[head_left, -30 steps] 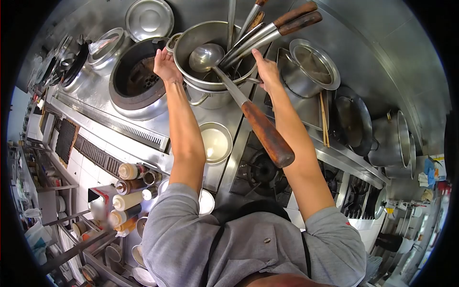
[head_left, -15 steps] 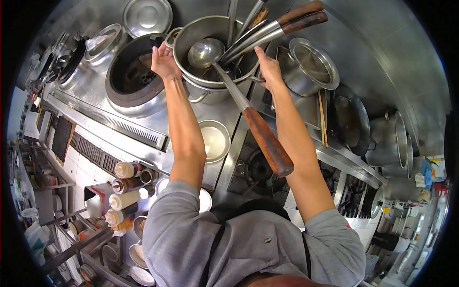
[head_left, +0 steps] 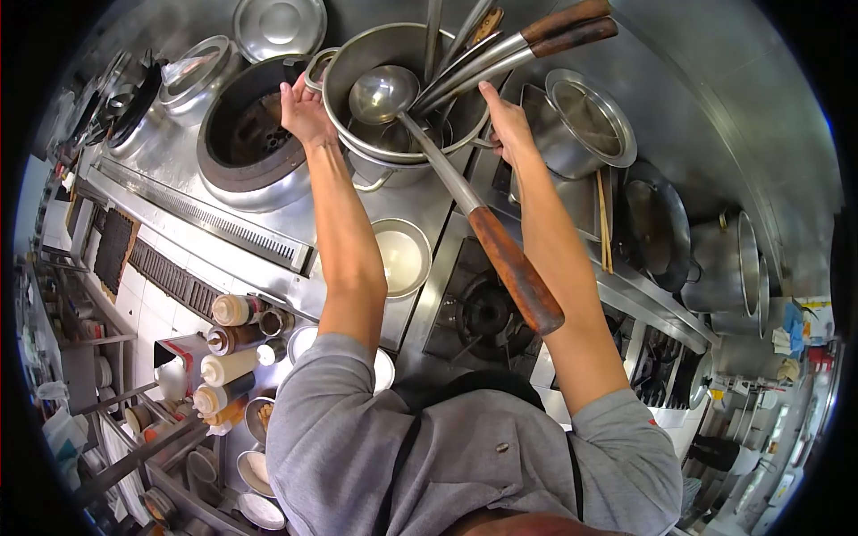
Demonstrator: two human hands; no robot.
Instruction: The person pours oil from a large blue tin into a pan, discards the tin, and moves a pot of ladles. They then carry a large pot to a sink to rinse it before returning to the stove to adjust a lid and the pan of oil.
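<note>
A large steel pot (head_left: pixel 357 54) holds a big ladle (head_left: pixel 382 95) and several other long-handled utensils. The ladle's wooden handle leans out over the rim toward my body. At the pot's left side handle is my left hand (head_left: pixel 308 113), its fingers curled behind that handle. On the opposite side my right hand (head_left: pixel 509 123) is closed around the other side handle, thumb pointing up by the rim. Beneath the pot sits another steel pot (head_left: pixel 384 173).
A round dark-rimmed burner (head_left: pixel 219 147) lies to the left. Right of the pot are a lidded pot (head_left: pixel 572 147), chopsticks (head_left: pixel 604 223) and a dark wok (head_left: pixel 657 223). Nearer me are a white bowl (head_left: pixel 399 259), a gas burner (head_left: pixel 487 313) and sauce bottles (head_left: pixel 228 368).
The pot and both hands have shifted very slightly in view. The ladle's handle end has swung a little to the right and down.
</note>
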